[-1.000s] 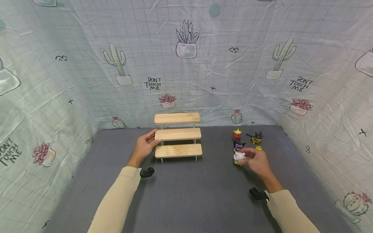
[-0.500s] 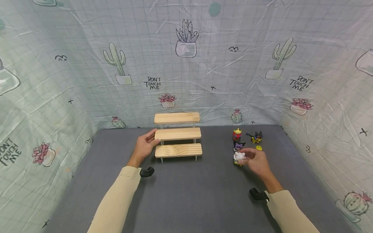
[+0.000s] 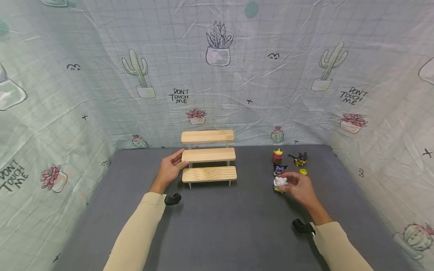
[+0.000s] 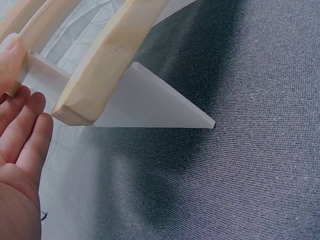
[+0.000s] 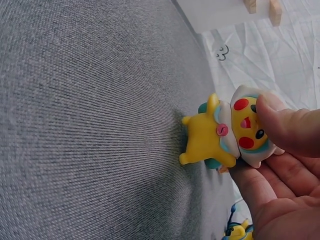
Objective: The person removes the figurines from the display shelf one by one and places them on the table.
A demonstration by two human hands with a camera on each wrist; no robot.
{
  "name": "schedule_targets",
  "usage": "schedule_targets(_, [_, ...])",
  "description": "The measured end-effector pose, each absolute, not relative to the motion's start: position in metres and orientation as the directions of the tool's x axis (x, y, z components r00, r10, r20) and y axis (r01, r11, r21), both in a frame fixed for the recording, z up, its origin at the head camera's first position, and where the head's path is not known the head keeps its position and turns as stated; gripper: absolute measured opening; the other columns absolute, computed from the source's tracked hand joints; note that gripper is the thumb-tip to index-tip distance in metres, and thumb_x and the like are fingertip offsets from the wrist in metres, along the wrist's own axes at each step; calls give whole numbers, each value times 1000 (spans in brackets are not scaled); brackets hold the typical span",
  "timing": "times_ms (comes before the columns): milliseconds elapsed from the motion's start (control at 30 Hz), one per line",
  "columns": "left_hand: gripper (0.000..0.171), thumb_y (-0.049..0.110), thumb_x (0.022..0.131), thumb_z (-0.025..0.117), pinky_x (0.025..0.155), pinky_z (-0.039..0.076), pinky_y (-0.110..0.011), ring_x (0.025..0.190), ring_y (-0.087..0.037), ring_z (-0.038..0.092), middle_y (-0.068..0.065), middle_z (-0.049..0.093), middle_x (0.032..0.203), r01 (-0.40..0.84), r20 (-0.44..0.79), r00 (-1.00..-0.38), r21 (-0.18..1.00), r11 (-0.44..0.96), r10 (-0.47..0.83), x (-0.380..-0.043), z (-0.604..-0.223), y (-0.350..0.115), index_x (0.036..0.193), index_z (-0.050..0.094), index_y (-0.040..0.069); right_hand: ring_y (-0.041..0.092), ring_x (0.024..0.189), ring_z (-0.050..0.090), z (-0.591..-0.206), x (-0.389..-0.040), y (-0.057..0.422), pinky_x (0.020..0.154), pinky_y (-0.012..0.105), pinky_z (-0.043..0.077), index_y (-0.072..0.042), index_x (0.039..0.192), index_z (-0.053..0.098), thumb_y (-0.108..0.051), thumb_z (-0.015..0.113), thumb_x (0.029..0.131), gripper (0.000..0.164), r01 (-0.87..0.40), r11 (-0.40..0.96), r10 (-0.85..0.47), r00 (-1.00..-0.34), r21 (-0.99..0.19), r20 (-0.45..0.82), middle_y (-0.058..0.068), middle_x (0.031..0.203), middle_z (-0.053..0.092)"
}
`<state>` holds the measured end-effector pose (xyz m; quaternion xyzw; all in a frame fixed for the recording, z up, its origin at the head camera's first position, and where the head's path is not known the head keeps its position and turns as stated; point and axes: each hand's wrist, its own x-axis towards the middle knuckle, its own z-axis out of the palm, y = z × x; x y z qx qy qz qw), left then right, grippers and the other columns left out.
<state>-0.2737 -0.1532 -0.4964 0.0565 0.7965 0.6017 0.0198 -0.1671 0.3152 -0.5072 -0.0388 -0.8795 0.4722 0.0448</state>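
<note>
A three-tier wooden display stand (image 3: pixel 208 154) with pale translucent supports stands at the back of the dark grey surface. At its left end, my left hand (image 3: pixel 168 168) holds the middle board between thumb and fingers; in the left wrist view the thumb (image 4: pixel 9 55) lies against the wood. My right hand (image 3: pixel 300 188) pinches a yellow Pikachu figurine (image 5: pixel 202 135) with a white hood by its head. The figurine is upright, its feet at or very near the cloth. Close behind it is a dark figurine with a purple bow (image 3: pixel 279 170).
Behind the dark figurine stands a red figurine with a yellow top (image 3: pixel 277 155). To its right are a yellow and black figurine (image 3: pixel 300 159) and a small yellow piece (image 3: pixel 303 172), partly behind the right hand. A printed curtain (image 3: pixel 251 75) encloses the back and sides.
The head view has shifted very slightly. Both hands keep their places on the stand and the Pikachu figurine.
</note>
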Motion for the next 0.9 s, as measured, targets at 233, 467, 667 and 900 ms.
schedule_targets(233, [63, 8, 100, 70, 113, 50, -42, 146, -36, 51, -23, 48, 159, 74, 46, -994, 956, 283, 102, -275, -497, -155, 158, 45, 4, 27, 111, 68, -505, -168, 314, 82, 7, 51, 5, 122, 70, 1, 79, 88, 36, 28, 557, 71, -997, -830, 14, 26, 124, 72])
schedule_targets(467, [63, 8, 100, 70, 114, 50, -42, 146, -35, 51, -24, 48, 159, 68, 38, -993, 956, 284, 110, -275, -495, -157, 158, 44, 4, 37, 125, 65, -502, -167, 314, 96, 22, 59, 2, 131, 67, -3, 77, 92, 41, 25, 547, 37, -999, -837, -6, 24, 133, 68])
schedule_targets(667, [65, 10, 101, 70, 115, 50, -42, 147, -36, 50, -24, 46, 160, 73, 38, -992, 952, 297, 120, -274, -495, -159, 159, 42, 3, 41, 125, 67, -500, -164, 314, 104, 47, 60, 2, 131, 66, -3, 80, 90, 44, -27, 583, 24, -998, -812, 50, 25, 132, 69])
schedule_targets(900, [65, 16, 103, 69, 120, 47, -47, 151, -33, 46, -16, 44, 164, 43, -2, -991, 941, 336, 132, -272, -489, -163, 161, 42, 12, 48, 119, 67, -486, -158, 315, 100, 63, 57, 3, 132, 65, -4, 82, 87, 49, -100, 732, 41, -981, -674, 189, 29, 131, 68])
